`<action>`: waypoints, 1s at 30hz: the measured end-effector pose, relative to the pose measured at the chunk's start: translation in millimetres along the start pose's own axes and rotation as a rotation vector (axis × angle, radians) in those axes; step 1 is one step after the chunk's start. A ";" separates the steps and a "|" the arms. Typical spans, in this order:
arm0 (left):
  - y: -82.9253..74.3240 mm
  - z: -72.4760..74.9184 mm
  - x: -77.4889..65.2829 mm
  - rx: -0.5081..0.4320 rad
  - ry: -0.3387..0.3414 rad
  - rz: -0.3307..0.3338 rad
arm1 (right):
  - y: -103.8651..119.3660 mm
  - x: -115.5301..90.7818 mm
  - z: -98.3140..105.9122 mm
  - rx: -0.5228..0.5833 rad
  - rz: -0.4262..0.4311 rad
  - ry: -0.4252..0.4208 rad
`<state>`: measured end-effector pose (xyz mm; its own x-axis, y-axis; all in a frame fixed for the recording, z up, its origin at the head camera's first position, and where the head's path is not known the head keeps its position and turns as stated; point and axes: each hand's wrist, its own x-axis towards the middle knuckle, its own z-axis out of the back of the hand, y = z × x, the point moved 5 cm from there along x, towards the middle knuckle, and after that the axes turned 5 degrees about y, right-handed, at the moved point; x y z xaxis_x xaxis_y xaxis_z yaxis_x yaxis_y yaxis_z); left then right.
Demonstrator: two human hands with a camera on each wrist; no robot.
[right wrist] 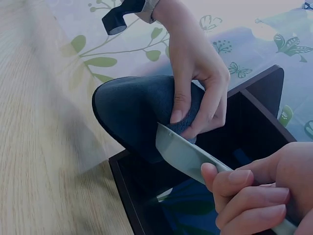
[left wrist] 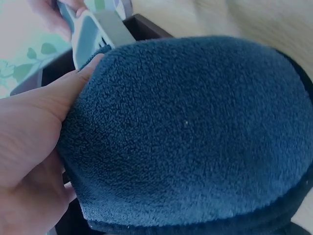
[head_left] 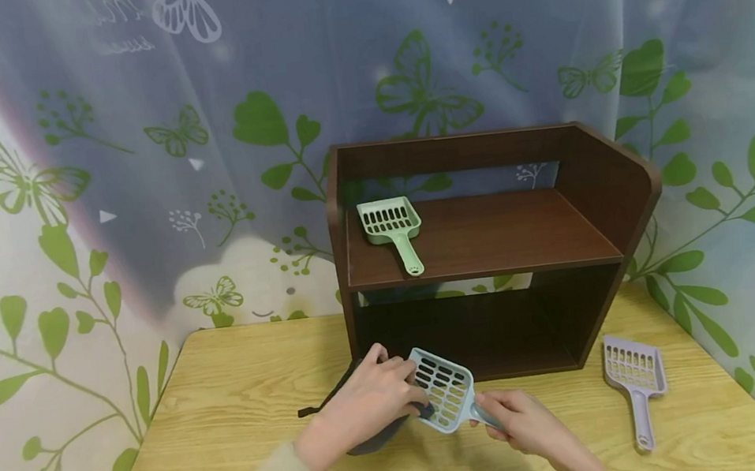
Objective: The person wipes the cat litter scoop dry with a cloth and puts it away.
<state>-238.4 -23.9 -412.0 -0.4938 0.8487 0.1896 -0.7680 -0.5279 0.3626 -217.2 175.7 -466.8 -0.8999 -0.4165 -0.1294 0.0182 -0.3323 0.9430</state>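
**Plush Cloth Meets Scoop Rim Before Brown Shelf**

A person's left hand (head_left: 377, 395) pinches a dark blue plush cloth (left wrist: 186, 132) between thumb and fingers at the rim of a pale blue scoop (head_left: 445, 390), whose handle the right hand (head_left: 524, 423) grips with curled fingers. The slotted scoop is held up off the table (head_left: 246, 380), near the left front corner of a dark brown shelf unit (head_left: 629, 186). Whether the fabric is a mitt or a folded pad cannot be told.

A hard tug on the cloth could twist the scoop's head, since the right hand has only the handle; fabric might also snag in the slots, or a slip could drop the scoop toward the table's near edge.

Beyond the hands, a green scoop (head_left: 396, 227) lies on the unit's upper board by its left end, handle toward the front edge, where a knock to the shelf might shake it loose. A lilac scoop (head_left: 636, 384) rests near the table's right edge, well apart from the hands. A leaf-and-butterfly curtain (head_left: 323, 36) hangs behind.
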 end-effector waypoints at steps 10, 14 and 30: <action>31.0 -2.4 -19.6 -0.183 -0.117 0.116 | -7.4 -6.9 8.3 0.019 -0.061 -0.045; 36.0 -7.8 -25.4 -0.311 -0.158 0.199 | -11.0 -8.2 9.3 0.031 -0.065 -0.044; 41.0 -27.2 -31.1 -0.672 -0.152 0.453 | -7.4 -5.4 -1.1 0.098 -0.055 -0.077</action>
<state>-265.6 -72.8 -427.9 -0.7908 0.5185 0.3252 -0.6117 -0.6868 -0.3926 -212.0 179.4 -473.3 -0.9291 -0.3327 -0.1611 -0.0711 -0.2668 0.9611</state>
